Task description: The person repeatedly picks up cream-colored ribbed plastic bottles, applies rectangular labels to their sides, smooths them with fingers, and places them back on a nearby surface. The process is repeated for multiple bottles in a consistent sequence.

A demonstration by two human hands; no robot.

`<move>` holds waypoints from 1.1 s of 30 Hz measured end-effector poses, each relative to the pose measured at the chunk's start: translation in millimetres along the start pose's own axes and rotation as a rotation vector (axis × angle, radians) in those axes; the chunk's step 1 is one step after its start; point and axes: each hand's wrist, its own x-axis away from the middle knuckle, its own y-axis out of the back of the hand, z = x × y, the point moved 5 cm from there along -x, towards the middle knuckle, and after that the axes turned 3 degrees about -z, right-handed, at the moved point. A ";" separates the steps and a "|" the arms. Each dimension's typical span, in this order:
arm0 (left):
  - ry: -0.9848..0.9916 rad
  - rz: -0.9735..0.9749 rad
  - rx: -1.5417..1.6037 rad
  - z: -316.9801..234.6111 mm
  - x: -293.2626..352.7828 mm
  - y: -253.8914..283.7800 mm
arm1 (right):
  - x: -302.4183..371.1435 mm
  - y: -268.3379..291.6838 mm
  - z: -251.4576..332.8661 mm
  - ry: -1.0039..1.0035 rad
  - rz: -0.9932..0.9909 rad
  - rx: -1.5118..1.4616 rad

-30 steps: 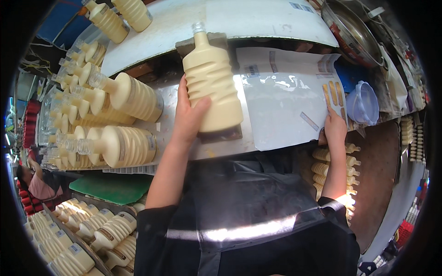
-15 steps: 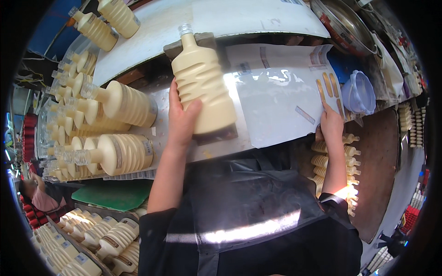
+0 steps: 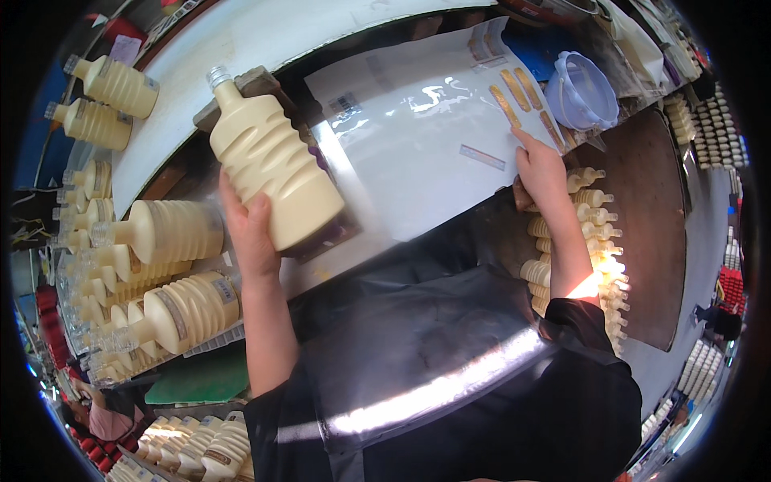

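Note:
A cream-coloured ribbed bottle (image 3: 277,165) with a clear threaded neck leans on a dark support on the bench. My left hand (image 3: 249,231) is wrapped round its lower left side, thumb across the front. At the right, my right hand (image 3: 540,170) reaches over the edge of a glossy white sheet (image 3: 401,153). Its index fingertip touches the lower end of a gold label strip (image 3: 505,106). The other fingers are curled, and a small brown piece (image 3: 522,194) shows under them; its kind is unclear. More gold strips (image 3: 522,84) and a clear strip (image 3: 482,157) lie on the sheet.
Many cream bottles (image 3: 173,233) lie stacked at the left, and others (image 3: 598,217) sit below the bench at the right. A pale blue bucket (image 3: 582,92) stands beyond the sheet. A white board (image 3: 313,24) runs along the back. Another person (image 3: 108,414) is far left.
The view has turned, so the bench appears tilted. My left hand still grips the bottle and my right index finger stays at the gold strip.

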 end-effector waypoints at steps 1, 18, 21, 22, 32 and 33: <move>-0.001 0.003 0.009 0.2 0.0 0.2 | -0.3 0.2 7.0 0.025 0.004 -0.021; -0.004 -0.005 0.022 0.5 -0.7 3.2 | -85.8 -84.6 160.6 0.354 0.203 0.119; -0.010 0.013 0.014 -0.5 -1.5 2.3 | -73.6 -79.9 157.0 0.371 0.239 0.176; -0.014 0.011 0.013 -1.0 -1.4 2.2 | -66.6 -76.8 153.8 0.370 0.252 0.187; -0.004 0.032 0.023 -1.6 -0.2 0.2 | 25.5 -44.4 118.4 0.420 0.394 0.242; -0.004 0.034 0.022 -1.4 -0.4 0.5 | 31.9 -42.9 117.1 0.434 0.379 0.235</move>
